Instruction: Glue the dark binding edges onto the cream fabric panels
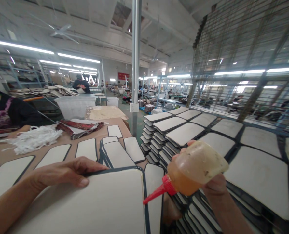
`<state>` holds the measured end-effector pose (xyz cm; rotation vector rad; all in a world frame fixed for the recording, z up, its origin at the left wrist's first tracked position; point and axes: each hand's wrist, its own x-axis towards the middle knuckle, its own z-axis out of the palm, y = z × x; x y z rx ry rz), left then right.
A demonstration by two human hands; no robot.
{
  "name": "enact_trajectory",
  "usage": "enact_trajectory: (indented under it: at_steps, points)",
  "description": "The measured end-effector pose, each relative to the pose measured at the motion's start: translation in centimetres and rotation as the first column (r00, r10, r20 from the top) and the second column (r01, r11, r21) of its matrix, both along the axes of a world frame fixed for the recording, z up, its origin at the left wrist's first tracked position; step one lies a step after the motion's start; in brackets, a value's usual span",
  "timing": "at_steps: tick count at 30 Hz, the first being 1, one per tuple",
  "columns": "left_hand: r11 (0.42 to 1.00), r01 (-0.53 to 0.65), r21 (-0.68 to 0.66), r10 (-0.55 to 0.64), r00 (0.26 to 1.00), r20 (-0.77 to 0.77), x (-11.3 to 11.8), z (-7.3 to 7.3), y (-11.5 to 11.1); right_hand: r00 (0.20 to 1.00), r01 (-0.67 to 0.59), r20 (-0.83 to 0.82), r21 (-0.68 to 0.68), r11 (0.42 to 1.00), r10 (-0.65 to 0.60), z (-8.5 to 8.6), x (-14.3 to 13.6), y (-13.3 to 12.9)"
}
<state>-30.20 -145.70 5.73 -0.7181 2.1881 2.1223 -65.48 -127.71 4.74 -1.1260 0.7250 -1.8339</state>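
My left hand (71, 172) grips the far edge of a large cream panel (105, 204) with a dark border, thumb on top and fingers beneath the rim. Behind the glue bottle (195, 165), my right hand (216, 182) is wrapped round its body, most of the fingers hidden. The bottle is cloudy plastic, part filled with amber liquid, and tilted down to the left. Its red nozzle tip meets the panel's right side, where the cream face joins the dark border. A wet-looking line runs along that seam above the tip.
Smaller bordered panels (118, 154) lie on the brown table (68, 138). Tall stacks of similar panels (185, 133) stand to the right. White strips (34, 138) are heaped at the left, near a seated person (15, 110). A metal post (135, 65) rises beyond the table.
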Motion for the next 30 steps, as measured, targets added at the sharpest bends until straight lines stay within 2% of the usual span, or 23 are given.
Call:
enact_trajectory:
  at_steps: [2,6,10,15,20,24,30]
  points:
    - [1.000,0.004,0.031,-0.004,1.000,-0.003,-0.2,0.2,0.2,1.000,-0.003,0.006,0.021,1.000,0.003,0.0,0.2,0.1]
    - [0.993,-0.101,0.054,0.100,0.995,0.007,-0.5,-0.1,0.3,0.999,0.031,0.042,0.009,0.999,-0.031,-0.3,0.6,0.1]
    - [0.985,-0.159,0.060,0.160,0.987,-0.003,-0.4,-0.5,-0.1,0.997,0.051,0.051,0.091,0.995,-0.055,-0.5,0.8,0.1]
    - [0.985,-0.156,0.067,0.157,0.988,-0.001,-0.5,0.1,0.0,0.996,0.077,0.042,0.056,0.995,-0.080,0.0,1.0,-0.4]
    - [0.980,-0.177,0.090,0.178,0.984,-0.002,-0.6,0.0,0.0,0.995,0.068,0.061,0.108,0.992,-0.075,0.4,1.5,-0.3]
    - [0.973,-0.208,0.096,0.209,0.978,-0.004,-0.5,-0.4,-0.2,0.990,0.100,0.086,0.118,0.988,-0.111,-0.9,1.0,-0.3]
    - [0.968,-0.214,0.133,0.219,0.976,-0.017,-0.6,-0.2,-0.2,0.984,0.166,0.053,0.047,0.985,-0.169,-3.4,-0.3,-1.1]
